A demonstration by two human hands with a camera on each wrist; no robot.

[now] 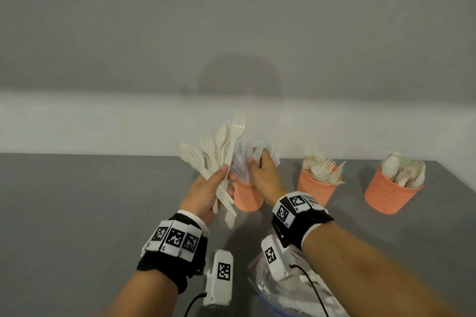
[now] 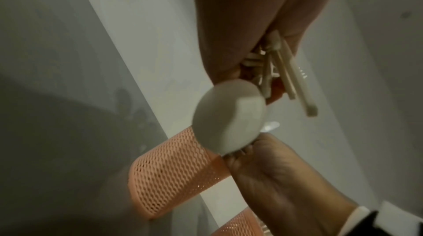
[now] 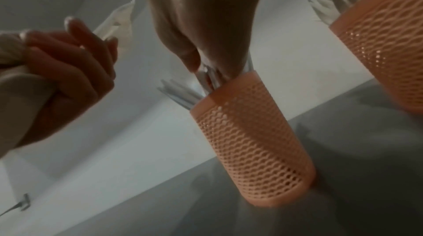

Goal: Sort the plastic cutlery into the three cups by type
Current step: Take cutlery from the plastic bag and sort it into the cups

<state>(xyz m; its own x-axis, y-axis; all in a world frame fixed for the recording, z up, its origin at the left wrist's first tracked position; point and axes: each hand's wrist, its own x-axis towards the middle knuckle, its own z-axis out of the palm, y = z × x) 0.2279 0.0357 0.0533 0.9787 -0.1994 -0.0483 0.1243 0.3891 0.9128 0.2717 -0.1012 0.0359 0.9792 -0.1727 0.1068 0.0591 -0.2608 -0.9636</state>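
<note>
My left hand (image 1: 226, 175) grips a fanned bundle of cream forks and spoons (image 1: 219, 147), heads up, left of the cups. In the left wrist view the bundle's handles (image 2: 286, 73) stick out below my palm. My right hand (image 1: 257, 165) is at the mouth of the left orange mesh cup (image 1: 247, 199), fingers pinching translucent white cutlery (image 3: 206, 79) that stands in the cup (image 3: 251, 140); I cannot tell its type. The middle cup (image 1: 318, 185) holds forks. The right cup (image 1: 392, 188) holds spoons.
The cups stand in a row near the back of a grey table (image 1: 90, 201), against a pale wall. A clear plastic bag (image 1: 283, 293) lies at the near edge under my right forearm. The table's right edge runs just past the spoon cup.
</note>
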